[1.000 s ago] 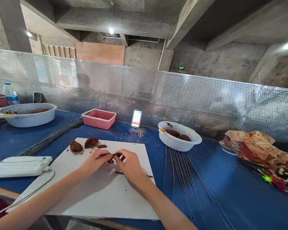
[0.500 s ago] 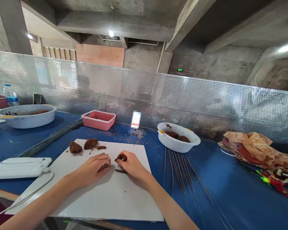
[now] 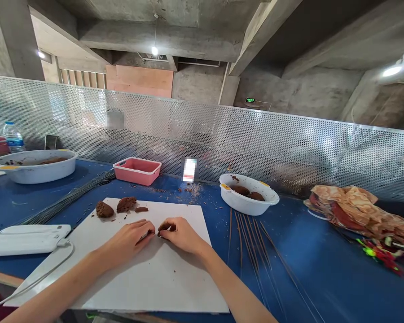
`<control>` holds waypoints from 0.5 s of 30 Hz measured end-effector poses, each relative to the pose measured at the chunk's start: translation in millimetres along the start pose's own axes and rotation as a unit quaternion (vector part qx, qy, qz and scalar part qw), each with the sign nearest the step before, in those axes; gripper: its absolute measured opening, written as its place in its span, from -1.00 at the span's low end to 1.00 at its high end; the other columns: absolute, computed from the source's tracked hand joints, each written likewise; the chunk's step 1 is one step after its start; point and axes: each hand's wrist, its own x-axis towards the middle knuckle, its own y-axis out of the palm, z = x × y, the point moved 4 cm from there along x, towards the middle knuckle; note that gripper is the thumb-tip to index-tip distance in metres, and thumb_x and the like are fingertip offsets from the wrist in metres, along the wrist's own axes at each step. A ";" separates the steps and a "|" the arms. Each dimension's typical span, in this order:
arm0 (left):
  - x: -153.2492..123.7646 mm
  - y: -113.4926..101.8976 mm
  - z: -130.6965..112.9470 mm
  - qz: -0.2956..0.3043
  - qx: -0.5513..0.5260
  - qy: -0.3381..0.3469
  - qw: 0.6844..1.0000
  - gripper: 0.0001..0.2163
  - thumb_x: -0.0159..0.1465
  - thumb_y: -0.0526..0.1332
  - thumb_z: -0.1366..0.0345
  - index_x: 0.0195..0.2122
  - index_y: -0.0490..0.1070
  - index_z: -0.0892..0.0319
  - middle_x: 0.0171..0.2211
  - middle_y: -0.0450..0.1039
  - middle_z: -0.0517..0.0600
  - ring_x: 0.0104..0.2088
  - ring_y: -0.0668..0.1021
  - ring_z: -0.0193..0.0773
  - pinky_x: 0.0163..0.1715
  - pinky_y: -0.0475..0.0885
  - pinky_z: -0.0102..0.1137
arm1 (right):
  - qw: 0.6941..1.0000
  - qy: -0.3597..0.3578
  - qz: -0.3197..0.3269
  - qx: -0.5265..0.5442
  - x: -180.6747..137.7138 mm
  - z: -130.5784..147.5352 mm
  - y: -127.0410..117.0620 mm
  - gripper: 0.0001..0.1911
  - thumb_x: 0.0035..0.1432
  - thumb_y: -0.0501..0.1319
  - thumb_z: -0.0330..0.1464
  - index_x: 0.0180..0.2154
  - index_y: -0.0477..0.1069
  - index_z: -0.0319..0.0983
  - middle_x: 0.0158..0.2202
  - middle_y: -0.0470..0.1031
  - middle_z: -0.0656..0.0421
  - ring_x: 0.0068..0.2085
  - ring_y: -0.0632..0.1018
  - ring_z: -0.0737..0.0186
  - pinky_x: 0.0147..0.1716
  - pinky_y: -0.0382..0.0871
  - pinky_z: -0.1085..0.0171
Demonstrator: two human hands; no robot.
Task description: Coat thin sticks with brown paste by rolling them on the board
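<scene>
My left hand and my right hand rest close together on a white board. The right fingers curl around a small piece of brown clay-like material. A thin dark sliver shows at the left fingertips, and I cannot tell if it is held. Farther up the board lie two brown clay-like lumps and a small flat piece. The underside of each hand is hidden.
A white bowl holds brown lumps. Thin rods lie on the blue table at the right, and a wire bundle lies at the left. A white power bank, pink tray, white basin and patterned cloth stand around.
My hands came apart after working together above the board, and now sit low and close again. The view has tilted slightly.
</scene>
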 end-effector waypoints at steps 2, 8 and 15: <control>-0.2 0.6 0.2 -0.004 -0.002 0.008 1.000 -0.78 0.53 -0.01 0.22 -0.16 0.39 0.08 -0.24 0.51 -0.05 -0.25 0.55 -0.23 -0.21 0.33 -0.36 | 1.000 -0.002 0.004 0.000 -0.8 1.3 0.7 -0.83 0.12 0.31 -0.43 -0.23 0.64 -0.21 -0.27 0.66 0.18 -0.31 0.55 0.28 -0.29 0.37 0.35; -0.9 3.3 1.1 -0.005 0.016 0.012 1.000 -0.77 0.54 -0.03 0.20 -0.17 0.37 0.08 -0.24 0.50 -0.03 -0.25 0.54 -0.21 -0.23 0.32 -0.35 | 1.000 0.005 0.006 -0.027 -2.4 -3.0 5.1 -0.82 0.04 0.37 -0.40 -0.24 0.61 -0.21 -0.35 0.61 0.23 -0.38 0.50 0.30 -0.39 0.31 0.37; -0.8 2.1 0.3 -0.001 0.011 -0.003 1.000 -0.79 0.53 -0.02 0.24 -0.18 0.38 0.07 -0.23 0.51 -0.05 -0.22 0.55 -0.21 -0.20 0.32 -0.35 | 0.997 -0.006 -0.001 -0.080 -2.6 -6.2 10.2 -0.86 0.14 0.30 -0.37 -0.24 0.63 -0.17 -0.35 0.62 0.23 -0.36 0.52 0.30 -0.36 0.31 0.37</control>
